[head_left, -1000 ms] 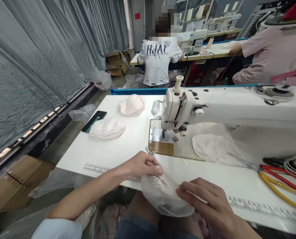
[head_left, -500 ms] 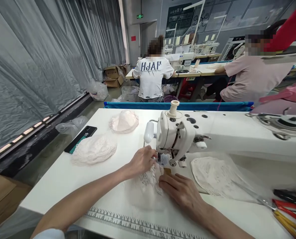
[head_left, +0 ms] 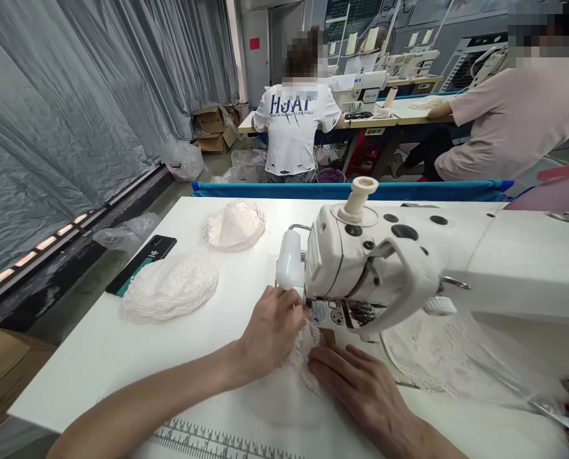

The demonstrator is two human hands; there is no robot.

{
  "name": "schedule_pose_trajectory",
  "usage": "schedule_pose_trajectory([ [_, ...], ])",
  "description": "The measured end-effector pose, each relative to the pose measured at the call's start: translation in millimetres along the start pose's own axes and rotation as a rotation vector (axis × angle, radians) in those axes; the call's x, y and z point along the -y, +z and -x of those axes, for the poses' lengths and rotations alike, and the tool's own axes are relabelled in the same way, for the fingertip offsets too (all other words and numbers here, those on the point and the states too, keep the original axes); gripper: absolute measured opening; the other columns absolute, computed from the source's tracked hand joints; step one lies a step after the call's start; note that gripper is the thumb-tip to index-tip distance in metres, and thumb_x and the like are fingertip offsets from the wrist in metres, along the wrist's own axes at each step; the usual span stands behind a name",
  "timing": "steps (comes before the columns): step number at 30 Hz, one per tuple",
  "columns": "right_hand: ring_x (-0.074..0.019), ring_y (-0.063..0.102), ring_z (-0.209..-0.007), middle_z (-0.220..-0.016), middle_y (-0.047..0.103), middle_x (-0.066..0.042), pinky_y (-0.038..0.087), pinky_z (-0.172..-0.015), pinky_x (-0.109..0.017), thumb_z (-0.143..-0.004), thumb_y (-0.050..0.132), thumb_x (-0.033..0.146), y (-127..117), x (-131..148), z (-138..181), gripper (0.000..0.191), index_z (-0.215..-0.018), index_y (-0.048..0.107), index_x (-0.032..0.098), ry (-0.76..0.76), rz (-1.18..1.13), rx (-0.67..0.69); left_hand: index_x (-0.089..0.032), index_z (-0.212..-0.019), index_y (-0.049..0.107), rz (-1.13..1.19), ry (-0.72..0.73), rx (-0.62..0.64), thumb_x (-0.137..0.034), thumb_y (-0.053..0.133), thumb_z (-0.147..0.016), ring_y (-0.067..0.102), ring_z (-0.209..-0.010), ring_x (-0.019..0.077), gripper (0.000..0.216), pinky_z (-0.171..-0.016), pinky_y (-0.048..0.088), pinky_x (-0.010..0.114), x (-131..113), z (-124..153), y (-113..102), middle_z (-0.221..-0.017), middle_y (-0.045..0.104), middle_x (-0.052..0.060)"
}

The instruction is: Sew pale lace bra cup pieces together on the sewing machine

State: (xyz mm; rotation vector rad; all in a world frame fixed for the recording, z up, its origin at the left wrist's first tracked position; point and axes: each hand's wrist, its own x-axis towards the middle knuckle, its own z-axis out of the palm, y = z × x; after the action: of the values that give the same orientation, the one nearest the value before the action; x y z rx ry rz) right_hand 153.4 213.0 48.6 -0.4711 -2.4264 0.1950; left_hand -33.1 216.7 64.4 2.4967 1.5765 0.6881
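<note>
A white sewing machine [head_left: 380,248] stands on the white table, and a piece of white lace fabric [head_left: 304,357] lies in front of its needle area. My left hand [head_left: 277,328] is closed on the fabric's far edge, close by the presser foot, with its fingertips partly hidden. Fingers bent, my right hand [head_left: 360,382] presses on the fabric's right side. To the left lie a stack of lace pieces [head_left: 172,288] and a single cup-shaped lace piece [head_left: 235,226]. More white lace [head_left: 427,350] rests under the machine's arm.
A black phone [head_left: 143,261] lies partly beneath the lace stack. A ruler scale [head_left: 208,440] runs along the table's front edge. Scissors [head_left: 547,408] lie at the right. Beyond a blue cloth trough [head_left: 288,190], two people sit at another sewing table.
The view has shifted closer to the machine and slightly downward. My left hand stays by the presser foot with the lace, and my right hand stays on the fabric.
</note>
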Motion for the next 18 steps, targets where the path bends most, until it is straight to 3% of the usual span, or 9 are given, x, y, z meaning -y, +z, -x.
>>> schedule_pose_trajectory([
  [4,-0.0131,0.061,-0.065,-0.085,0.069,-0.008,0.043,-0.053,-0.026,-0.095,0.029,0.009,-2,0,-2,0.035,-0.084,0.062,0.013,0.014,-0.011,0.018,-0.017,-0.085,0.057,-0.004,0.147,0.06,-0.006,0.044,-0.087,0.054,-0.087,0.0134,0.017,-0.077,0.037,0.032,-5,13,-3,-0.095,0.061,0.0],
  [12,-0.0128,0.063,-0.063,-0.087,0.071,-0.009,0.047,-0.056,-0.026,-0.096,0.027,0.01,1,-6,0,0.04,-0.09,0.066,0.013,0.046,0.115,0.029,-0.016,-0.1,0.053,-0.053,0.167,0.09,-0.004,0.033,-0.091,0.057,-0.089,0.0122,0.025,-0.091,0.031,0.034,3,7,-6,-0.102,0.062,0.003],
  [16,-0.0141,0.065,-0.065,-0.087,0.072,-0.009,0.047,-0.055,-0.025,-0.093,0.033,0.007,5,-13,-1,0.035,-0.095,0.067,0.013,0.059,0.255,0.021,-0.018,-0.091,0.054,0.028,0.077,0.133,-0.008,0.032,-0.09,0.055,-0.077,0.0137,0.024,-0.091,0.03,0.038,12,-9,-5,-0.082,0.061,0.0],
  [18,-0.0155,0.066,-0.066,-0.087,0.072,-0.01,0.044,-0.05,-0.025,-0.092,0.034,0.006,6,-15,0,0.034,-0.095,0.068,0.012,0.07,0.312,0.011,-0.018,-0.08,0.055,0.196,-0.011,0.149,-0.011,0.035,-0.088,0.053,-0.074,0.0148,0.023,-0.093,0.029,0.04,16,-17,-4,-0.069,0.056,-0.001],
])
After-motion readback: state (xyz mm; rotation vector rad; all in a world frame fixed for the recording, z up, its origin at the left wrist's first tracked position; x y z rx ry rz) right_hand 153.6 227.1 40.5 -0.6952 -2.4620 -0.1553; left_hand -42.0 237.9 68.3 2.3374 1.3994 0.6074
